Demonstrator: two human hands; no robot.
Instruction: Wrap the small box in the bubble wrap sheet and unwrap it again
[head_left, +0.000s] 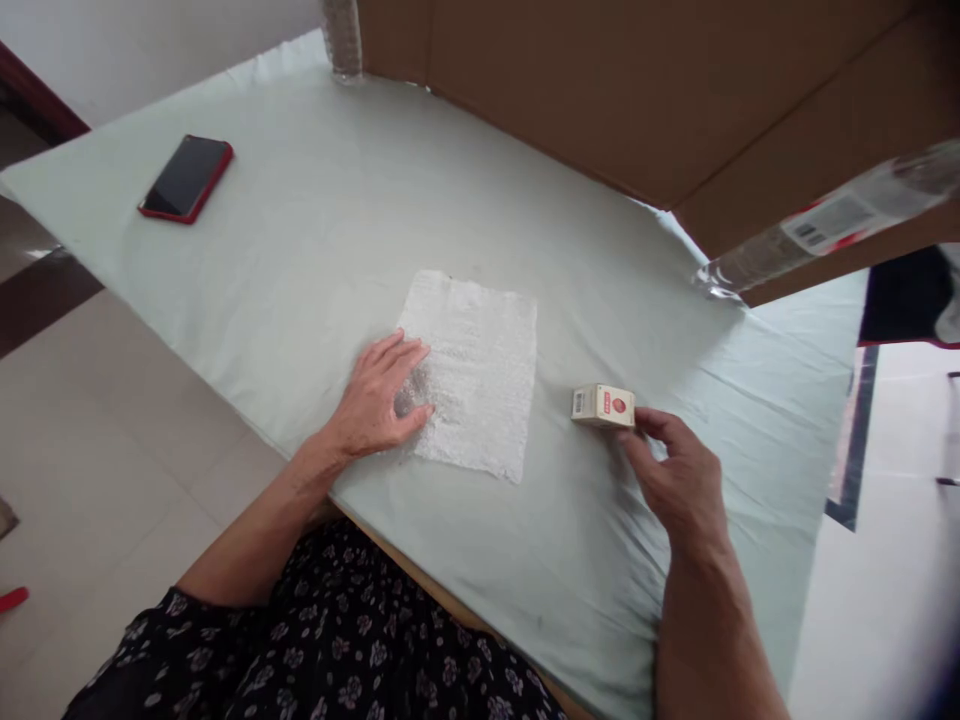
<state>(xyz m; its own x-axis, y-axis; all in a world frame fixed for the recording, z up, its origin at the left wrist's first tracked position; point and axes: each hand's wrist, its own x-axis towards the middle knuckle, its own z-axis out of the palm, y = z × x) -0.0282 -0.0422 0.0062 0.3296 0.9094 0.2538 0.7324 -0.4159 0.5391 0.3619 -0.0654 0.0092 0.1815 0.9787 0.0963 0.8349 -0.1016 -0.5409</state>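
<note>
Nearest, the right hand [679, 475] pinches one end of a small printed carton [604, 405] between thumb and fingers, leaving its printing uncovered, just right of a bubble-wrap sheet [484, 370]; the left hand [375, 400] rests loosely spread on that sheet's left edge, seemingly steadying it on the pale green tablecloth [300, 220]; beyond stands a taped cardboard box [570, 90]; a red-cased smartphone [186, 178] lies well apart from both hands.

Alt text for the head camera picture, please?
A person's left hand rests on a white textured rectangular sheet and the right hand holds a small cream cardboard box. A red-cased black phone lies on the pale green cloth.
</note>
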